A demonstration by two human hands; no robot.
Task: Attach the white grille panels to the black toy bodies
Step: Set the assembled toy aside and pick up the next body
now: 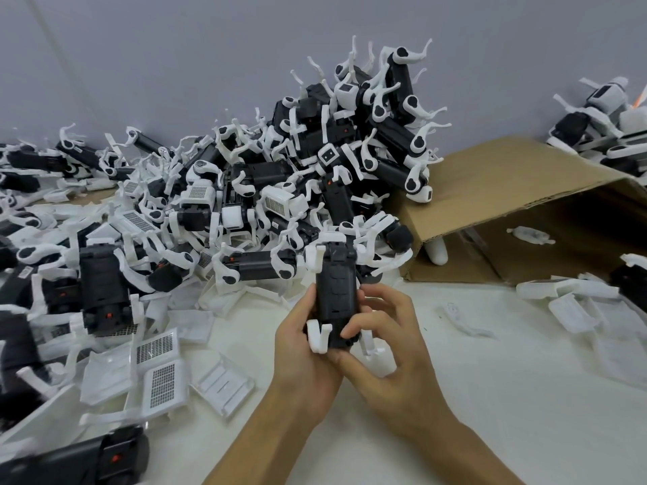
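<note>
Black toy body held upright between both hands, long axis pointing away.
Left hand and right hand curl their fingers round it; loose white grille panels lie on the worktop to the left, nearer the left hand.

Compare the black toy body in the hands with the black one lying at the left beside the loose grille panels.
The held toy body is gripped upright by the left hand and right hand; the left toy body lies free on the table. A red spot shows only on the lying one. Both are black with white legs.
</note>
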